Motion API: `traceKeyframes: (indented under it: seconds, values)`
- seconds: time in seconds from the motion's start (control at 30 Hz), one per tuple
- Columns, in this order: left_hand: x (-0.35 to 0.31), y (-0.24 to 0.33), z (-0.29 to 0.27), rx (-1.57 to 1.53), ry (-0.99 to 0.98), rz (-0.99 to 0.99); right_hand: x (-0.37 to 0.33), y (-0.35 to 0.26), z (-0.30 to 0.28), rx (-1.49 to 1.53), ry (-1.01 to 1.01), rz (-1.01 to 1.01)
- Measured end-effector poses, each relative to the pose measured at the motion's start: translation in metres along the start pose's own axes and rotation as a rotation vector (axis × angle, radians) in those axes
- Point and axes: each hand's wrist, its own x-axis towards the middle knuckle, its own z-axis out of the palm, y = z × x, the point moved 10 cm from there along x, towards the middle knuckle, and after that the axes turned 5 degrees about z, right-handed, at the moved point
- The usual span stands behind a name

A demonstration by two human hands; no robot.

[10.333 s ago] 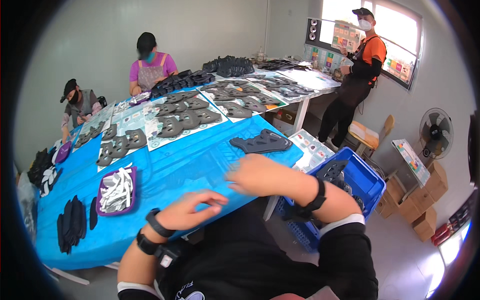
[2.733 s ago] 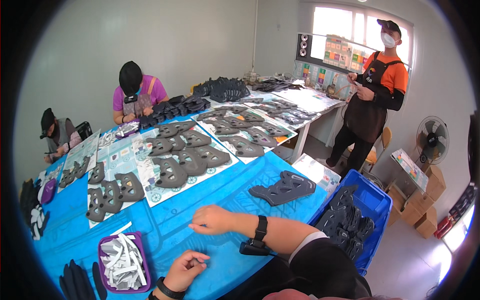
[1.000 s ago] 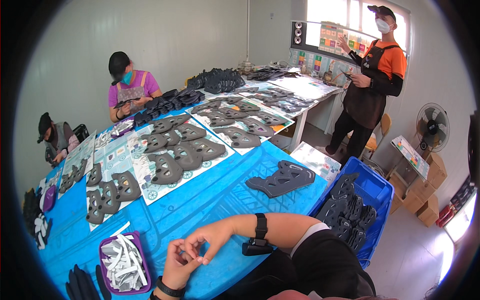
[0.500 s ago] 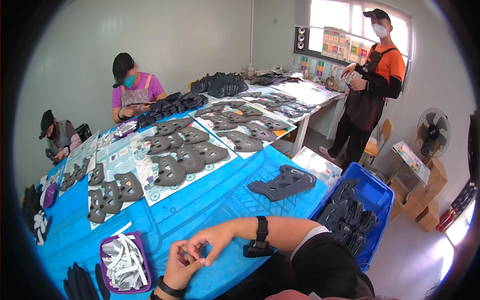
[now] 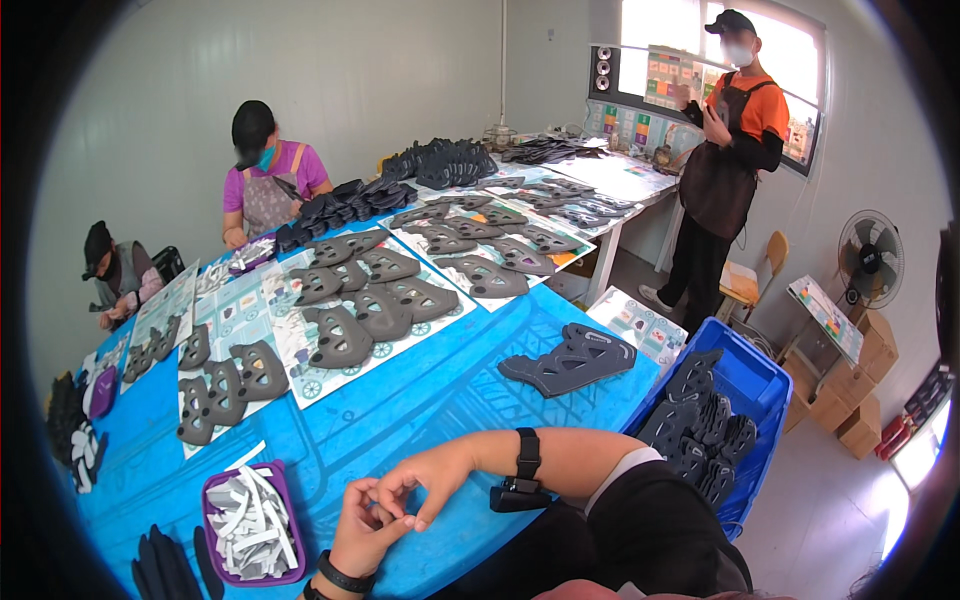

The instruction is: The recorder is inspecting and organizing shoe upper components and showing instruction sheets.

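Note:
My left hand [image 5: 358, 528] and my right hand [image 5: 432, 484] meet above the near edge of the blue-covered table [image 5: 470, 375]. The fingertips of both press together in a pinch; whatever is between them is hidden or too small to name. Close to my left hand stands a purple basket [image 5: 294, 572] heaped with white and grey strips [image 5: 250, 525]. Beyond my right forearm lies a flat dark grey foam pad [image 5: 568, 362] with cut-out holes.
Printed sheets [image 5: 395, 352] bearing several grey foam pieces [image 5: 385, 312] cover the far side. Dark gloves [image 5: 165, 565] lie at the lower left. On the right, a blue crate [image 5: 768, 395] holds dark pads. Two people sit at the far left; another person [image 5: 740, 150] stands at the back right.
The standing person has raised their hands and turned slightly. The seated person in purple now holds up a dark piece. My hands stay pinched together in nearly the same place.

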Motion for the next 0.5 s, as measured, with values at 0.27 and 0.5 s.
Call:
traceKeyframes:
  seconds: [0.27,0.5]
  values:
    - [-0.0007,-0.0022,0.0008,0.012,-0.024,-0.002,0.0004,0.0005,0.0031,-0.058,-0.018,0.005]
    - [0.0003,0.0051,-0.0023,-0.049,0.024,0.01,-0.0004,-0.0046,-0.0061,-0.014,0.094,-0.043]
